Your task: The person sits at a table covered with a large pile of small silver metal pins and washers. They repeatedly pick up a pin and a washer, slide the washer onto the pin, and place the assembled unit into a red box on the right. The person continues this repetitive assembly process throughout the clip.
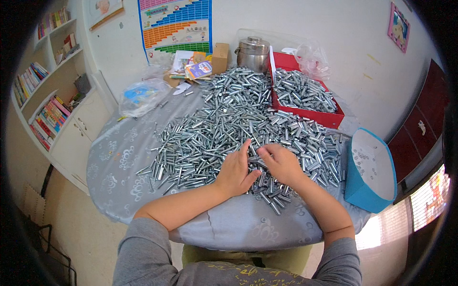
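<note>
A wide heap of short silvery metal cylinders, like pins or sleeves, spreads over the table's middle. At its near side my left hand rests with fingers stretched out and thumb apart; no held piece shows in it. Facing it, my right hand is closed, its fingers curled inward toward the left palm. What those fingers grip, if anything, is hidden. Several loose cylinders lie just below the hands, near the front edge.
A red box full of similar cylinders stands back right. A teal fabric bin with a few small pieces sits at the right edge. Behind are a lidded steel pot, booklets and a plastic bag. A patterned grey cloth covers the table.
</note>
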Action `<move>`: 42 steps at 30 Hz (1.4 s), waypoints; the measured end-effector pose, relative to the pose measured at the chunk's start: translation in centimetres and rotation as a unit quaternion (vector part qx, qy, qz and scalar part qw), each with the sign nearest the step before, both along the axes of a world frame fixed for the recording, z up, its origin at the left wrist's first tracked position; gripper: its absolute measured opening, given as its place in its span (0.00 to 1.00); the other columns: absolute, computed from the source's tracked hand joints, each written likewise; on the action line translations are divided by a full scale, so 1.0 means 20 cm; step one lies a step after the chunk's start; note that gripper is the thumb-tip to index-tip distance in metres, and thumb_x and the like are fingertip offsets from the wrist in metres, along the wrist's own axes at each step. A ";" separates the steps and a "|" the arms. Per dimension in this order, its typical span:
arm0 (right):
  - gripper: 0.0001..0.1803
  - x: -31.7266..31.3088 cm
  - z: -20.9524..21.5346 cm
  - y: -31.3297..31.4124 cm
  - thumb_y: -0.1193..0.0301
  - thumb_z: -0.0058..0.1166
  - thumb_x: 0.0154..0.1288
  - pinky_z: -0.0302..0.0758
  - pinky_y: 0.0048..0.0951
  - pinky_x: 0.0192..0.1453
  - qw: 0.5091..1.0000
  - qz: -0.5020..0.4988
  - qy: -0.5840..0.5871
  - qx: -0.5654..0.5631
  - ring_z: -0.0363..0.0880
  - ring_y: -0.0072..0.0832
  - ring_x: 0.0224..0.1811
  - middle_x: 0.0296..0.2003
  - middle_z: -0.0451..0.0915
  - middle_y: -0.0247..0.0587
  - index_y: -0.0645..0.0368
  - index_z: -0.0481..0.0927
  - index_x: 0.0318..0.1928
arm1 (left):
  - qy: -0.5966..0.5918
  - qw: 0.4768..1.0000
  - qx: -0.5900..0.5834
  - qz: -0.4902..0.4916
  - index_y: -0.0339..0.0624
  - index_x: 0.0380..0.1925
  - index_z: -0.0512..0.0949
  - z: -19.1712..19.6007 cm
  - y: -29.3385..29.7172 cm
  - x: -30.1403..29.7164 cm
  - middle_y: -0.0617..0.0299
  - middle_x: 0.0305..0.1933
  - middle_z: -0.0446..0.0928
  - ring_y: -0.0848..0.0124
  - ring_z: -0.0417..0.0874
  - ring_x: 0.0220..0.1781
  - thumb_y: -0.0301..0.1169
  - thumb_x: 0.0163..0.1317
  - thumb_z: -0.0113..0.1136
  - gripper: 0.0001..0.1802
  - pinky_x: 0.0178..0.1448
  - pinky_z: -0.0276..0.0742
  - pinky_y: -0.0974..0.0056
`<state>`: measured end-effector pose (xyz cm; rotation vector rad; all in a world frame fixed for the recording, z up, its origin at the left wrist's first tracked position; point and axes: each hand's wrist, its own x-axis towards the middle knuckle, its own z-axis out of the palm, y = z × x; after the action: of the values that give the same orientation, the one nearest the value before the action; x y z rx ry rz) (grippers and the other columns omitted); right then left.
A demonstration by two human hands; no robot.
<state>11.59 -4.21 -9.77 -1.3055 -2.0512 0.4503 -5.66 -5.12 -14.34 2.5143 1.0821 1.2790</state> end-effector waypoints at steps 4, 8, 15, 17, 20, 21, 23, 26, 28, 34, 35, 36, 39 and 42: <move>0.20 -0.04 0.03 -0.05 0.55 0.43 0.63 0.71 0.41 0.37 0.993 0.048 -0.053 -0.089 0.76 0.46 0.33 0.28 0.77 0.50 0.60 0.78 0.32 | -0.001 1.000 0.003 -0.007 0.23 0.61 0.46 -0.01 0.01 0.00 0.48 0.32 0.70 0.53 0.72 0.35 0.51 0.61 0.47 0.44 0.42 0.64 0.54; 0.17 0.01 -0.01 0.02 0.58 0.44 0.62 0.71 0.42 0.38 0.998 0.014 -0.030 -0.052 0.76 0.47 0.34 0.29 0.77 0.51 0.60 0.76 0.32 | -0.003 1.000 0.012 -0.006 0.22 0.61 0.46 -0.01 0.01 0.00 0.49 0.32 0.70 0.53 0.72 0.35 0.52 0.61 0.46 0.44 0.42 0.63 0.54; 0.11 0.03 0.03 0.03 0.63 0.53 0.58 0.72 0.36 0.36 0.989 -0.025 0.027 0.144 0.77 0.41 0.35 0.30 0.76 0.43 0.57 0.78 0.33 | 0.000 1.000 -0.004 -0.003 0.22 0.61 0.46 0.00 0.01 0.00 0.49 0.33 0.70 0.53 0.72 0.36 0.53 0.61 0.46 0.45 0.42 0.63 0.54; 0.12 0.00 0.04 -0.01 0.61 0.54 0.57 0.73 0.35 0.35 0.995 0.035 -0.008 0.090 0.77 0.40 0.34 0.30 0.76 0.42 0.57 0.79 0.32 | 0.000 1.000 -0.008 -0.004 0.22 0.61 0.46 0.00 0.00 0.00 0.48 0.34 0.71 0.52 0.72 0.36 0.53 0.61 0.46 0.45 0.42 0.64 0.54; 0.12 -0.03 0.02 -0.04 0.60 0.56 0.56 0.72 0.34 0.31 0.996 0.053 -0.044 0.053 0.78 0.37 0.30 0.29 0.78 0.41 0.56 0.80 0.32 | -0.016 1.000 -0.013 -0.018 0.23 0.61 0.45 -0.01 0.01 0.00 0.46 0.36 0.71 0.51 0.73 0.37 0.52 0.60 0.47 0.45 0.43 0.64 0.54; 0.12 -0.04 0.02 -0.04 0.60 0.56 0.56 0.72 0.34 0.31 0.996 0.064 -0.055 0.040 0.78 0.37 0.29 0.29 0.79 0.40 0.56 0.80 0.32 | -0.011 1.000 -0.010 -0.015 0.23 0.61 0.45 -0.01 0.01 0.00 0.46 0.37 0.72 0.51 0.73 0.38 0.52 0.60 0.47 0.45 0.43 0.64 0.53; 0.12 -0.03 0.03 -0.04 0.60 0.56 0.56 0.72 0.33 0.31 0.996 0.060 -0.051 0.033 0.78 0.37 0.29 0.29 0.79 0.41 0.56 0.81 0.33 | 0.000 1.000 -0.005 -0.010 0.23 0.61 0.45 -0.01 0.00 0.00 0.45 0.38 0.72 0.50 0.73 0.39 0.51 0.60 0.48 0.45 0.44 0.64 0.53; 0.13 -0.02 0.04 -0.02 0.61 0.57 0.56 0.72 0.32 0.30 0.997 0.059 -0.038 0.022 0.78 0.36 0.28 0.29 0.78 0.41 0.57 0.82 0.33 | 0.008 1.000 -0.011 -0.011 0.23 0.62 0.45 0.00 0.00 0.01 0.45 0.38 0.72 0.50 0.73 0.39 0.51 0.60 0.48 0.45 0.45 0.64 0.54; 0.13 -0.01 0.02 0.00 0.61 0.57 0.55 0.72 0.31 0.30 0.998 0.064 -0.017 0.015 0.77 0.35 0.28 0.29 0.78 0.41 0.57 0.82 0.34 | 0.002 1.000 -0.009 -0.010 0.23 0.62 0.45 -0.01 0.01 0.01 0.46 0.37 0.72 0.51 0.73 0.39 0.51 0.60 0.49 0.45 0.44 0.64 0.54; 0.14 0.02 -0.03 0.06 0.60 0.59 0.55 0.71 0.29 0.30 0.997 0.072 0.021 -0.030 0.75 0.30 0.26 0.29 0.75 0.39 0.57 0.83 0.35 | 0.000 1.000 -0.012 -0.002 0.23 0.62 0.45 0.00 0.00 0.02 0.48 0.35 0.71 0.53 0.72 0.37 0.51 0.60 0.49 0.45 0.43 0.64 0.54; 0.13 0.02 -0.04 0.06 0.61 0.59 0.54 0.70 0.29 0.30 0.997 0.074 0.019 -0.033 0.75 0.30 0.26 0.29 0.75 0.39 0.57 0.83 0.35 | -0.003 1.000 -0.013 -0.004 0.23 0.62 0.45 0.00 0.00 0.02 0.48 0.35 0.71 0.53 0.72 0.37 0.51 0.60 0.49 0.45 0.43 0.64 0.54; 0.13 0.02 -0.03 0.07 0.61 0.59 0.54 0.70 0.29 0.30 0.996 0.077 0.018 -0.036 0.75 0.30 0.26 0.29 0.75 0.39 0.57 0.83 0.35 | 0.000 1.000 -0.011 0.000 0.23 0.62 0.45 0.00 0.00 0.02 0.48 0.35 0.71 0.54 0.72 0.36 0.51 0.60 0.49 0.45 0.43 0.64 0.54; 0.12 0.03 -0.04 0.07 0.63 0.59 0.55 0.70 0.28 0.30 0.996 0.083 0.019 -0.041 0.75 0.30 0.27 0.29 0.75 0.40 0.57 0.83 0.35 | 0.005 1.000 -0.009 0.006 0.23 0.61 0.46 -0.01 0.00 0.02 0.49 0.34 0.71 0.54 0.72 0.36 0.52 0.60 0.48 0.45 0.43 0.63 0.54; 0.10 0.05 -0.07 0.11 0.66 0.58 0.54 0.70 0.27 0.32 0.994 0.101 0.037 0.000 0.75 0.30 0.28 0.29 0.76 0.41 0.56 0.83 0.36 | 0.005 0.999 -0.031 0.011 0.23 0.61 0.47 -0.01 0.01 0.02 0.49 0.34 0.72 0.54 0.72 0.36 0.53 0.60 0.46 0.45 0.43 0.63 0.54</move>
<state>12.56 -2.07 -11.15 -1.0685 -2.1295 0.5800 -5.30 -4.95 -14.52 2.4730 1.1366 1.2200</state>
